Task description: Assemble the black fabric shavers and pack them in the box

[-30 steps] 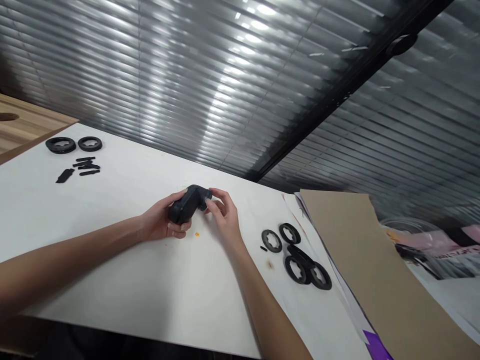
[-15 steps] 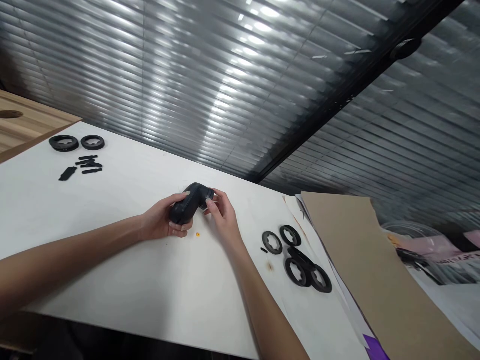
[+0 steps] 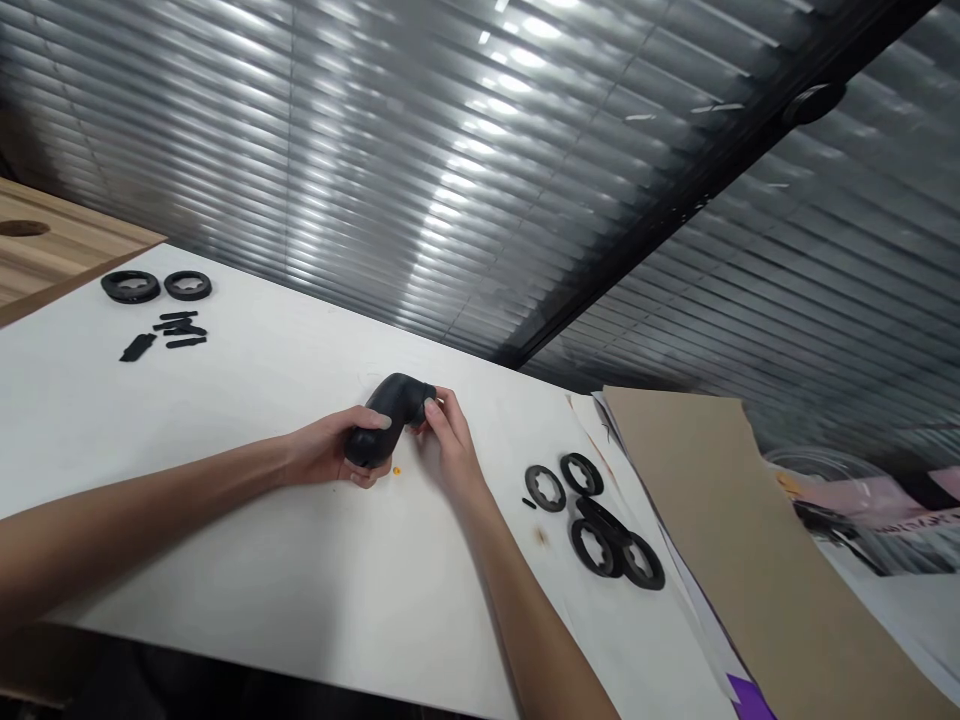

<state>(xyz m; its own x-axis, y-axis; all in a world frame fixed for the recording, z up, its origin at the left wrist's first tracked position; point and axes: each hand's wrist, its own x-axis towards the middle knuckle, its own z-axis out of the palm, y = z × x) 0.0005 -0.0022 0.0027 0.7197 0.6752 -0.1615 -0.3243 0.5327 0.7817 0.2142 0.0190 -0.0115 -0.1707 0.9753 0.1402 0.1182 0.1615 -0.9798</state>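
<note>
Above the middle of the white table, both hands hold a black, bent, thick-bodied device (image 3: pixel 401 397) with a rounded lower end and a narrower head; its exact kind cannot be made out. My left hand (image 3: pixel 341 445) is wrapped round the thick lower end, thumb on top and fingers underneath. At the head end, my right hand (image 3: pixel 450 430) grips the rim between thumb and fingers. Its fingertips behind the head are partly hidden. Just under the device, a tiny orange piece (image 3: pixel 397 470) lies on the table.
Several black rings with notched inner edges (image 3: pixel 545 488) lie right of my right arm. At the far left are two more rings (image 3: pixel 188 286) and several black strips (image 3: pixel 186 342). A brown cardboard sheet (image 3: pixel 690 500) covers the right side. Corrugated metal (image 3: pixel 360 180) rises behind the table (image 3: pixel 285 580).
The device has turned in my hands, so a smoother side faces up and its seam is out of sight. My left thumb has shifted right along it.
</note>
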